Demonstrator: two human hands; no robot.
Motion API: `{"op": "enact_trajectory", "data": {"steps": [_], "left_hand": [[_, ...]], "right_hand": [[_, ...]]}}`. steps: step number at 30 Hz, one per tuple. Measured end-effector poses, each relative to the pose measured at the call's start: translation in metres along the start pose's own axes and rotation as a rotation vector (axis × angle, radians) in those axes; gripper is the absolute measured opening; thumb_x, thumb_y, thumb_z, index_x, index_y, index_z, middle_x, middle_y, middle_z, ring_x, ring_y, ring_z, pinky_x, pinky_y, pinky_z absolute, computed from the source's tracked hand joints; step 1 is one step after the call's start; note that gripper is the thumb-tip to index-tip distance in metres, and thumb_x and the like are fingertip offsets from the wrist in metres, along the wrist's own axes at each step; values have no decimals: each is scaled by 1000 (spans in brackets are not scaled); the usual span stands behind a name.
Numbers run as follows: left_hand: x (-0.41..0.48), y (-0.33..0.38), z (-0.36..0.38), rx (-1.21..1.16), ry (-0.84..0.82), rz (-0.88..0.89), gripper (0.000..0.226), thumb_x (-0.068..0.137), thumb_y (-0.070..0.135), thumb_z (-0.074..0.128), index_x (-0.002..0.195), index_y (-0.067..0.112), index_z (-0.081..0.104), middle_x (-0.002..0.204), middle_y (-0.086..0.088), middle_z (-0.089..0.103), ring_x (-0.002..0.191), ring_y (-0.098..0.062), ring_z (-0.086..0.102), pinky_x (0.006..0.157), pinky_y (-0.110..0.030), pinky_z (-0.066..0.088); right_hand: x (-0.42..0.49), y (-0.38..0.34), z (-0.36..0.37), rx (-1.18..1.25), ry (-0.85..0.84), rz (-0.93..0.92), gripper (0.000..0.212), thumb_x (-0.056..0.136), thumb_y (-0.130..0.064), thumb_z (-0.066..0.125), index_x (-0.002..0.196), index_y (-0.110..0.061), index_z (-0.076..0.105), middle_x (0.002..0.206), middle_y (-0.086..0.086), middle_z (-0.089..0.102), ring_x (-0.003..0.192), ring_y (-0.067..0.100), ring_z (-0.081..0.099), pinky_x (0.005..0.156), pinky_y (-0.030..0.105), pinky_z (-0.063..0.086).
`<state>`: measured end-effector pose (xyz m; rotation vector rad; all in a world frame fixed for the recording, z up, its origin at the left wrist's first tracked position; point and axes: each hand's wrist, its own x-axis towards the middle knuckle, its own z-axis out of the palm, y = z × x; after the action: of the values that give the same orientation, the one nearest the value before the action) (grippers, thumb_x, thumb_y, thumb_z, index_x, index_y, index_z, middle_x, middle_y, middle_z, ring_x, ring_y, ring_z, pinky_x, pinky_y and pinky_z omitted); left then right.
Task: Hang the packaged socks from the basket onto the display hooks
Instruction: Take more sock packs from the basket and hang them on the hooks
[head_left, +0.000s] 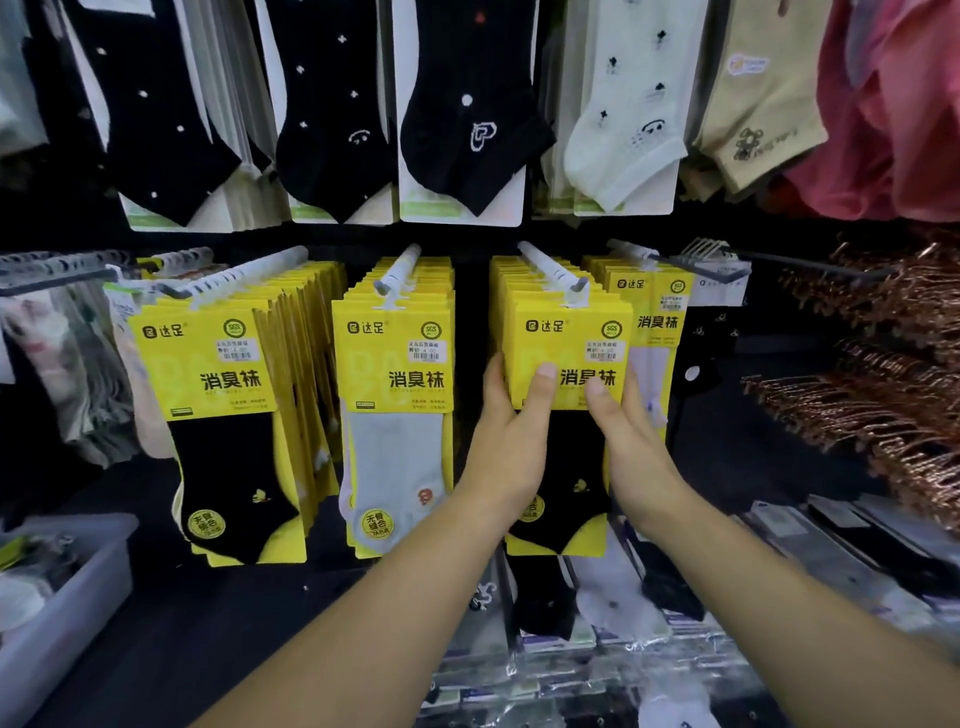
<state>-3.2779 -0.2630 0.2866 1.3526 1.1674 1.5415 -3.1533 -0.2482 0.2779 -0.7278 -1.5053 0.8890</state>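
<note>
Both of my hands are on the front sock pack (566, 338), the yellow card with a black sock, which hangs in the third yellow column from the left. My left hand (511, 447) grasps its left edge with the thumb flat on the card. My right hand (631, 447) grasps the right edge the same way. The fingers of both hands go behind the card, so I cannot see how they lie. The pack's white tab sits at the upturned tip of the hook (550, 267), in front of a row of like packs. My wrists cover much of the black sock. The basket (62, 613) is at the lower left, cut off by the picture edge, and its contents are too blurred to name. The clear bags (597, 670) lying below the hands are also blurred.
</note>
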Motion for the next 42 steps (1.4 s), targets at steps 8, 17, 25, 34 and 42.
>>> {"op": "enact_trajectory", "data": {"steps": [8,17,25,34,42], "left_hand": [[7,17,-2,43,20,78,87,83,75,57,158,36,36,133,21,68,122,0,64,105,-30,49],[41,34,6,43,47,87,45,106,51,54,148,35,53,133,16,68,123,-5,64,108,-33,50],[29,42,3,95,74,64,51,105,55,54,147,27,52,126,20,69,117,-2,65,102,-29,52],[-93,51,-76,112,30,163,24,106,20,60,88,27,75,87,5,81,84,-10,79,73,-17,59],[-72,46,-136,419,308,348,13,101,21,67,111,28,62,111,12,66,101,7,62,85,-9,46]], "right_hand": [[10,-8,-13,-46,-4,13,54,95,-52,49,145,-36,42,139,-27,56,129,-8,50,96,10,44],[57,-9,-5,-114,49,-25,44,106,-35,48,147,-21,41,109,-40,64,107,-20,57,80,0,43],[48,-18,-5,-207,56,-19,47,103,-43,50,146,-27,44,116,-40,62,109,-22,54,80,-3,40],[-48,-40,11,-537,253,-216,25,88,-50,49,100,-29,55,102,-22,48,97,7,55,80,13,43],[-39,-55,76,-446,-77,-35,53,102,-46,46,151,-28,37,151,-15,42,138,2,40,113,29,36]]}}
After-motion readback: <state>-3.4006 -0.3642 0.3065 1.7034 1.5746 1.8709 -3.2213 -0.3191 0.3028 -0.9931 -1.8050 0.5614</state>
